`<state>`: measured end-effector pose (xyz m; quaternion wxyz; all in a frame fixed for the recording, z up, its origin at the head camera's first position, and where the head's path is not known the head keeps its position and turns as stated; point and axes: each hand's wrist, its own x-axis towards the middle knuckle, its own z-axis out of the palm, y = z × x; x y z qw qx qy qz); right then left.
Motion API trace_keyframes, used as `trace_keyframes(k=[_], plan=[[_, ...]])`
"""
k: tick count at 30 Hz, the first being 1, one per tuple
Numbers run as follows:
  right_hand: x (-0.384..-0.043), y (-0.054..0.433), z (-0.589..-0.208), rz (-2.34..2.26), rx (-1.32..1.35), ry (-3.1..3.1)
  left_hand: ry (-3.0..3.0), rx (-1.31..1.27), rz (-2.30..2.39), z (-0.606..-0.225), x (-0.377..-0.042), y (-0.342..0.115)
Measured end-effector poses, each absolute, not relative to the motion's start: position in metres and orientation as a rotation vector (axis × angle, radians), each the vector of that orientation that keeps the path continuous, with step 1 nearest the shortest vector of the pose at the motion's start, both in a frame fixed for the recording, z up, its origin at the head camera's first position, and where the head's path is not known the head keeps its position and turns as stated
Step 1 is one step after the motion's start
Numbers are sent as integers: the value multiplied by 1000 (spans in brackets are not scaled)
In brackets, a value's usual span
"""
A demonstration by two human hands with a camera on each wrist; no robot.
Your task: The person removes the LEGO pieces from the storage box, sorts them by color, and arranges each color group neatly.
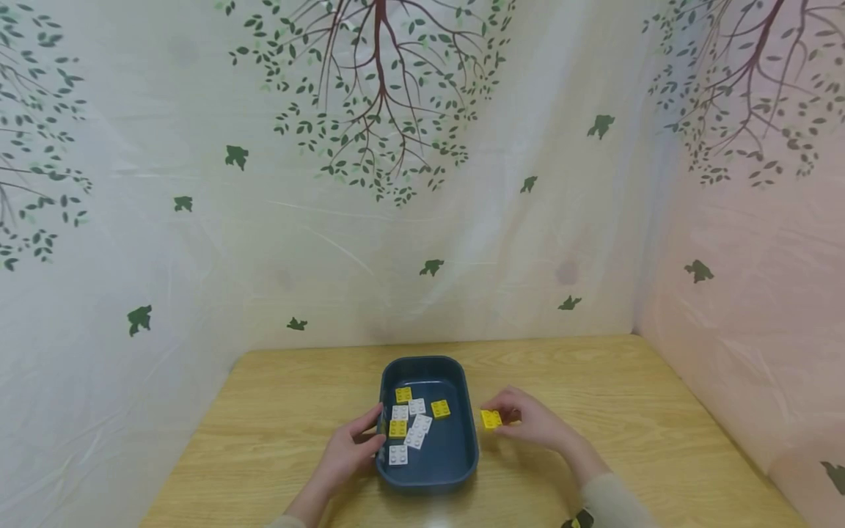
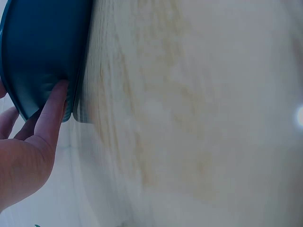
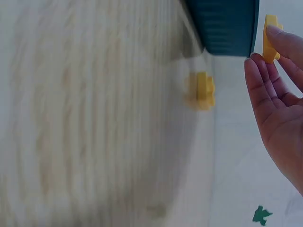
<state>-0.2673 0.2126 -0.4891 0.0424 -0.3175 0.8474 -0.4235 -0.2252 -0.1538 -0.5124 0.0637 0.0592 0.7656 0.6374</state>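
A dark blue tray (image 1: 429,473) stands on the table. Several white bricks (image 1: 398,455) and yellow bricks (image 1: 440,408) lie in it, mostly along its left side. My left hand (image 1: 346,451) holds the tray by its left wall; in the left wrist view one digit lies along the outer wall (image 2: 42,56). Just right of the tray, my right hand (image 1: 528,418) pinches a yellow brick (image 1: 491,419) between thumb and fingers. Below that hand, the right wrist view shows another yellow brick (image 3: 202,91) on the table, which I cannot make out in the head view.
The wooden table (image 1: 277,411) meets a pale curtain (image 1: 330,293) printed with branches and green birds at the back and both sides. A small black and yellow object (image 1: 579,519) shows by the right sleeve (image 1: 614,502).
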Motion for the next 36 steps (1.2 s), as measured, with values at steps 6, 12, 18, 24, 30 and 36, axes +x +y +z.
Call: trace_keyframes(k=[6,12,18,24,30,36], plan=[[-265,228,-498,-1303,-938,2605,2326,185,1903,-513,-223,-156],[-263,240,-501,-1284,-831,2631,2330,176,1891,-512,-222,-156],[-264,252,-507,-1234,-710,2720,2323,166,1889,-511,-221,-155],[-265,261,-510,-1243,-693,2756,2345,164,1857,-510,-221,-156],[-267,266,-512,-1224,-664,2778,2359,170,1852,-511,-222,-156],[-270,266,-516,-1181,-627,2813,2376,187,1841,-511,-221,-158]])
